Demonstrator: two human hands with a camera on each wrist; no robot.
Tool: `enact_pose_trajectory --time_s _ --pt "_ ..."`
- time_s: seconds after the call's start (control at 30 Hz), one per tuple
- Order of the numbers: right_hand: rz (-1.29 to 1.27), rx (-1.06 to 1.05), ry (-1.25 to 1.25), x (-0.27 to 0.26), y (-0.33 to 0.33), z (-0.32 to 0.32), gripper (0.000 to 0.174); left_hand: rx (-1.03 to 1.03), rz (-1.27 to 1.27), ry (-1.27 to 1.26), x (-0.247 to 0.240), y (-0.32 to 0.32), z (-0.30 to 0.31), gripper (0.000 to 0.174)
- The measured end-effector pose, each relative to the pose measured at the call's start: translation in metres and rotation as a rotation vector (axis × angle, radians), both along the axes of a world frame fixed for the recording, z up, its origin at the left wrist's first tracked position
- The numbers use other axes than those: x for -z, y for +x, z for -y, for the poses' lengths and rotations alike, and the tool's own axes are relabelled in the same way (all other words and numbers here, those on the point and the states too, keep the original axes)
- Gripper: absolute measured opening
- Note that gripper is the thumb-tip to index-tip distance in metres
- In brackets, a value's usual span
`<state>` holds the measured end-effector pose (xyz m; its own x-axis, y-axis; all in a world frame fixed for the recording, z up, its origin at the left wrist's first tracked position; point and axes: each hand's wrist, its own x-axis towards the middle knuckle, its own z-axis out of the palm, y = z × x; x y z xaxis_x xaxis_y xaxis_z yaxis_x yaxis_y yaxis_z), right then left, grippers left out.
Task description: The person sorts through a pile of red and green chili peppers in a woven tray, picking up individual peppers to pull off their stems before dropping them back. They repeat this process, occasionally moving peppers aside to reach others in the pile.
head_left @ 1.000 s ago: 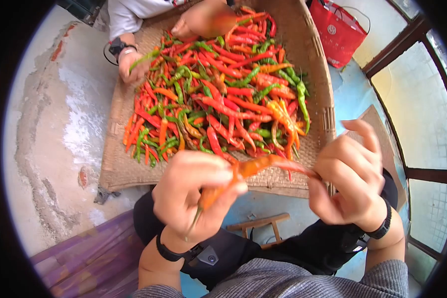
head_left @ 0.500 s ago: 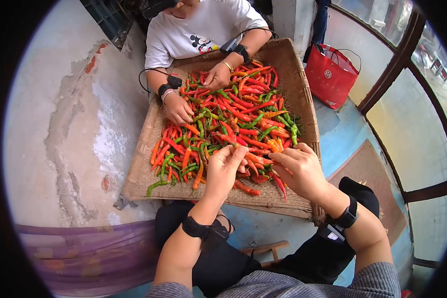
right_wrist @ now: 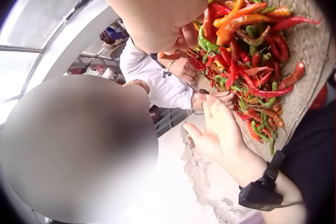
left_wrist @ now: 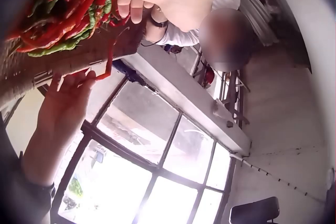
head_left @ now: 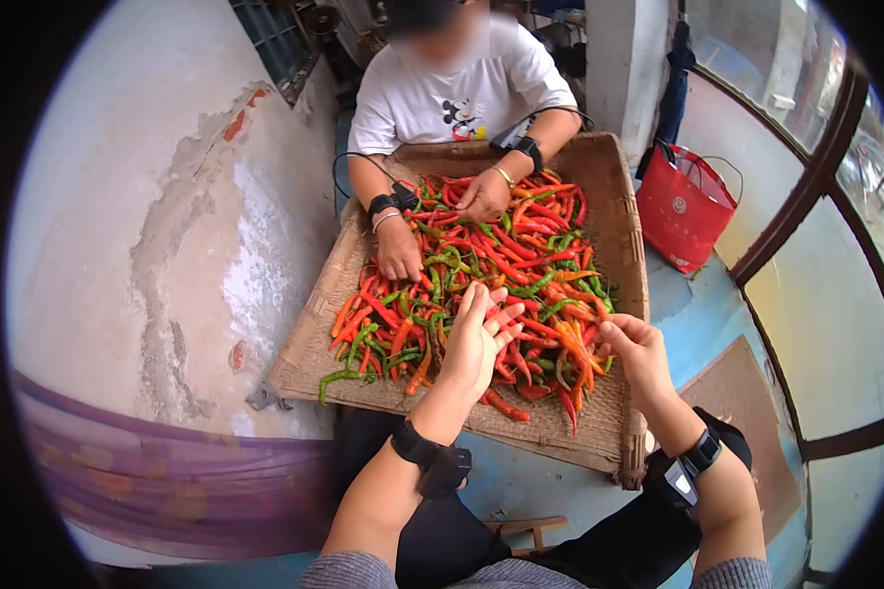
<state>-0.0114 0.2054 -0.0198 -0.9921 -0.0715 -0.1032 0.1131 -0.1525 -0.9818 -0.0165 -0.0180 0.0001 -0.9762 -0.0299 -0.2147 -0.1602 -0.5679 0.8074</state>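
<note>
A heap of red, orange and green chilies (head_left: 506, 257) covers a flat woven tray (head_left: 560, 439) on the floor. My left hand (head_left: 478, 339) hovers over the near part of the heap with straight, spread fingers and holds nothing; the right wrist view shows this left hand (right_wrist: 216, 125) open too. My right hand (head_left: 631, 346) is at the tray's near right side, fingers curled, pinching an orange-red chili (head_left: 581, 344) at the heap's edge. In the left wrist view my right hand (left_wrist: 68, 98) reaches up beside the tray's rim.
A person in a white shirt sits across the tray, with one hand (head_left: 400, 257) and the other hand (head_left: 483, 196) in the chilies. A red bag (head_left: 685, 208) stands at the right by glazed doors. A peeling wall (head_left: 167, 255) is on the left, a small wooden stool (head_left: 521, 530) under me.
My left hand let go of the chili that both hands held and opened over the heap. My right hand moved right toward the tray's edge. The view lifted toward the other person.
</note>
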Motion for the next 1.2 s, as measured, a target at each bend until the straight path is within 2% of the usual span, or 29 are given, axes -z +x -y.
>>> enact_pose_trajectory --time_s 0.07,0.17,0.23,0.3,0.37,0.47,0.5,0.53,0.57,0.6,0.63,0.67,0.7,0.73,0.77,0.8,0.83,0.9,0.97,1.03,1.13,1.2 --pt "0.029 0.069 -0.061 0.004 -0.009 -0.009 0.019 -0.155 -0.124 -0.068 -0.015 -0.007 0.011 0.069" --pt "0.044 0.089 -0.079 0.007 -0.013 -0.014 0.019 -0.139 -0.085 -0.033 -0.009 -0.010 0.022 0.069" --pt "0.057 0.048 -0.090 0.012 -0.013 -0.017 0.018 -0.150 -0.009 -0.060 -0.002 -0.009 0.021 0.060" --pt "0.074 0.023 -0.105 0.014 -0.013 -0.015 0.017 -0.072 -0.013 -0.106 0.001 -0.007 0.024 0.054" --pt "0.115 0.019 -0.149 0.014 -0.011 -0.013 0.016 0.016 -0.008 -0.257 -0.001 -0.004 0.031 0.040" --pt "0.101 -0.002 -0.157 0.008 -0.010 -0.007 0.017 0.163 -0.221 -0.836 0.007 -0.007 0.068 0.025" --pt "0.091 -0.013 -0.168 0.007 -0.010 -0.006 0.018 0.143 -0.200 -1.251 -0.017 0.006 0.081 0.025" --pt "0.094 -0.011 -0.170 0.006 -0.010 -0.004 0.018 0.150 -0.109 -1.551 -0.025 0.013 0.098 0.025" --pt "0.094 -0.034 -0.169 0.005 -0.009 -0.004 0.017 0.125 -0.032 -1.748 -0.017 0.015 0.123 0.022" --pt "0.093 -0.052 -0.170 0.004 -0.009 -0.003 0.016 0.174 0.113 -1.984 -0.028 0.023 0.138 0.024" --pt "0.093 -0.037 -0.176 0.004 -0.008 -0.002 0.016 0.207 0.285 -2.143 -0.017 0.026 0.163 0.028" --pt "0.137 -0.109 -0.109 0.003 -0.008 -0.001 0.016 0.250 0.516 -2.142 -0.015 0.028 0.179 0.033" --pt "0.178 -0.163 -0.046 0.003 -0.006 -0.001 0.016 0.295 0.596 -2.168 0.017 0.028 0.215 0.038" --pt "0.193 -0.195 -0.034 0.005 -0.004 0.000 0.015 0.425 0.704 -2.203 0.020 0.032 0.227 0.043" --pt "0.230 -0.202 -0.017 0.002 0.000 0.003 0.014 0.456 0.730 -2.151 0.046 0.032 0.256 0.046" --pt "0.258 -0.216 -0.026 0.003 0.001 0.004 0.015 0.368 0.704 -2.105 0.039 0.037 0.252 0.046" --pt "0.257 -0.189 -0.001 0.001 0.002 0.006 0.017 0.317 0.695 -2.122 0.053 0.036 0.264 0.039" --pt "0.163 -0.140 0.050 0.005 -0.004 0.007 0.016 0.291 0.653 -2.069 0.052 0.040 0.264 0.033" --pt "0.108 0.000 0.044 0.001 -0.013 0.010 0.017 0.296 0.669 -2.044 0.047 0.042 0.260 0.029" --pt "-0.050 0.134 0.038 0.005 -0.027 0.011 0.020 0.389 0.705 -2.027 0.046 0.038 0.265 0.030" --pt "-0.029 0.162 -0.110 0.009 -0.045 0.009 0.020 0.341 0.675 -2.071 0.028 0.042 0.254 0.031" --pt "0.021 0.128 -0.265 0.006 -0.051 0.006 0.016 0.216 0.658 -2.086 0.010 0.048 0.235 0.030"
